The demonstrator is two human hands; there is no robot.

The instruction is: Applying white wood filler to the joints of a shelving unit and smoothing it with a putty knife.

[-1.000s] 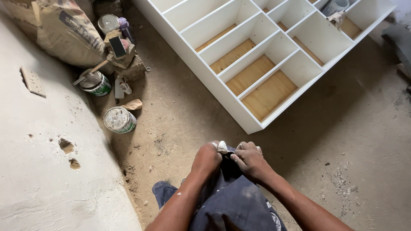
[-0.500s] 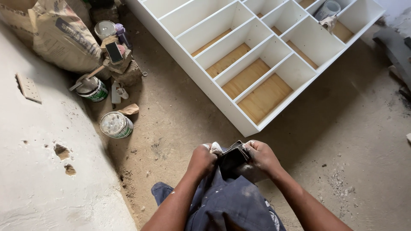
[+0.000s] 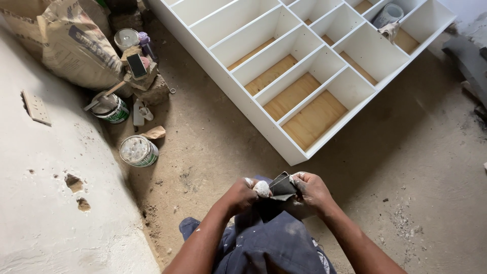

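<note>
My left hand (image 3: 244, 194) and my right hand (image 3: 311, 189) meet over my knee, both smeared with white dust. Between them they grip a small dark folded sheet, like sandpaper (image 3: 281, 185), and my left fingers also pinch a white lump (image 3: 262, 189) beside it. My dark blue trousers (image 3: 269, 243) fill the space below the hands. Just beyond the hands lies a large white shelf unit (image 3: 253, 116) flat on the dirt floor, its compartments showing wooden backing.
Two paint tins (image 3: 138, 150) (image 3: 111, 107) stand by the white wall (image 3: 45, 203) at left, near a cement sack (image 3: 66, 45), a phone on a brick (image 3: 137, 66) and small bottles. A roll (image 3: 388, 14) lies in a far shelf compartment. Dark debris at right edge.
My hands have shifted slightly right and up from the knee, and the dark sheet has come up between them, now more visible. The view has drifted a little.
</note>
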